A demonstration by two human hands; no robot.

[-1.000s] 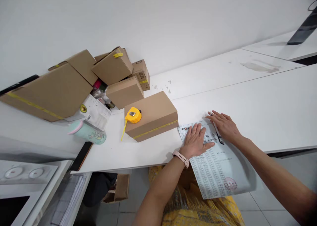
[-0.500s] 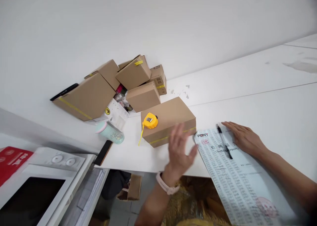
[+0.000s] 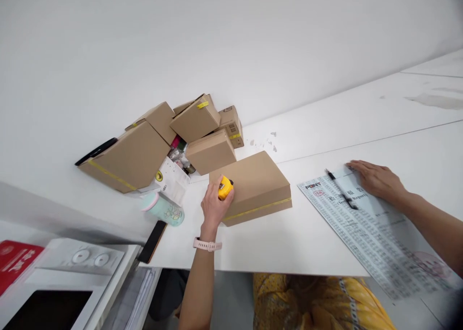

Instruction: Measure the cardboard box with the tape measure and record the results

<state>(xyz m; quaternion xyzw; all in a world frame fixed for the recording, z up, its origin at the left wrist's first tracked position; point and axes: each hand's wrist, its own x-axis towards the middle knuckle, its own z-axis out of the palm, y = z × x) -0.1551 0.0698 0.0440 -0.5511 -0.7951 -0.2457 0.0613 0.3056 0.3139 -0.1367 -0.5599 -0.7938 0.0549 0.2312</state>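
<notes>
My left hand [image 3: 214, 202] is closed around a yellow tape measure [image 3: 225, 188] at the left end of a brown cardboard box [image 3: 253, 185]. The box lies on the white table and has a yellow strip along its near side. A pink watch band circles my left wrist. Over on the right, my right hand [image 3: 378, 179] rests flat with fingers stretched on the top edge of a printed report sheet [image 3: 365, 228]. A black-and-clear pen [image 3: 340, 189] lies on that sheet, left of my right hand.
Several cardboard boxes [image 3: 132, 158] stand against the wall at the back left. Nearer are a mint bottle [image 3: 166, 210], small jars, a white card [image 3: 174, 179] and a dark flat object [image 3: 152, 241]. A white microwave oven [image 3: 77, 277] stands at lower left.
My left hand has moved left and taken hold of the tape measure. My right hand and the report, with the pen on it, have shifted to the right, away from the box.
</notes>
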